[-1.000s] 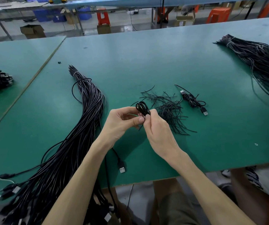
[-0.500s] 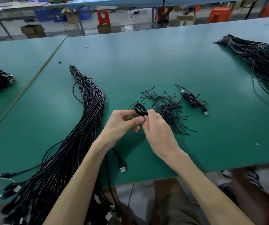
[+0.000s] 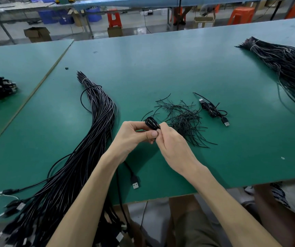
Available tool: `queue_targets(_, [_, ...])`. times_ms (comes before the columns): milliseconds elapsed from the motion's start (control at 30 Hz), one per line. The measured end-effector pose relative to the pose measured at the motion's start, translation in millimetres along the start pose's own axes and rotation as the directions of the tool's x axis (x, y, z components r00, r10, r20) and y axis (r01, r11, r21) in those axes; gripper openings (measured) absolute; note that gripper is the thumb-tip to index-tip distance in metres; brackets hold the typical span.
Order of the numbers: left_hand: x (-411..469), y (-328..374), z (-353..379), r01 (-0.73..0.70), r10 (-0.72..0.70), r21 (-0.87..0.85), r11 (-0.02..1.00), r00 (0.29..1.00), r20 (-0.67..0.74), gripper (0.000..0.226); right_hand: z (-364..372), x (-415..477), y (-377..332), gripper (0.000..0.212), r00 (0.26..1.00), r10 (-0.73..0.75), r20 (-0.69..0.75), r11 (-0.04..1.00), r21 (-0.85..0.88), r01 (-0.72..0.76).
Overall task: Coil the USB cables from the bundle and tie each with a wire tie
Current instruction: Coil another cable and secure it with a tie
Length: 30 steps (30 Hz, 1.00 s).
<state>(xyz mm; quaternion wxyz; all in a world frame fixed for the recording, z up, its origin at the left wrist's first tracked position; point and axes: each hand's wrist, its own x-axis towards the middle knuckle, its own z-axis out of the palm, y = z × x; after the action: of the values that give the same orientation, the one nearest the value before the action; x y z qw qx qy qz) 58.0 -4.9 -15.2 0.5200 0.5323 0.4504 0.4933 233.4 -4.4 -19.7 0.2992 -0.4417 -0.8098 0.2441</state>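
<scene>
L hand (image 3: 134,136) and R hand (image 3: 171,141) meet above the table (image 3: 161,68) nr its front edge, both pinching a small coil (image 3: 151,123); only its top loop shows. Fingers hide whether a tie is on it. Bundle (image 3: 96,125) lies left, near end cut off; loose ties (image 3: 184,118) lie right.

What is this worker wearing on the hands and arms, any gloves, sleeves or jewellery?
Nothing at all. The left hand and right hand are bare: no gloves, rings or finger tape show. The left forearm and right forearm are uncovered down to the picture's bottom edge, with no sleeve, watch or wristband in view.
</scene>
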Motion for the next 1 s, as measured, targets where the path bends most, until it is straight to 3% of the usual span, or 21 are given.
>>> queue_targets(167, [0.3, -1.2, 1.1, 0.024, -0.024, -0.032, 0.999, 1.0, -0.017, 0.022, 0.3, -0.7, -0.3, 0.023, 1.0, -0.016, 0.006, 1.0, -0.013, 0.017])
queue_targets(500, [0.7, 1.5, 4.9, -0.001, 0.0, -0.013, 1.0, 0.998, -0.062, 0.042, 1.7, 1.0, 1.9, 0.031, 0.999, 0.023, -0.033, 1.0, -0.012, -0.023])
queue_targets(767, [-1.0, -1.0, 3.8, 0.073, -0.072, 0.007, 0.997, 0.991, -0.111, 0.04, 1.3, 0.4, -0.5, 0.016, 0.998, -0.05, 0.023, 0.977, -0.205, 0.053])
queue_targets(1000, [-0.8, 0.8, 0.4, 0.002, 0.016, 0.14, 0.99, 0.992, -0.126, 0.031, 4.9, 1.6, 2.4, 0.023, 0.997, -0.071, 0.03, 0.922, -0.381, 0.077])
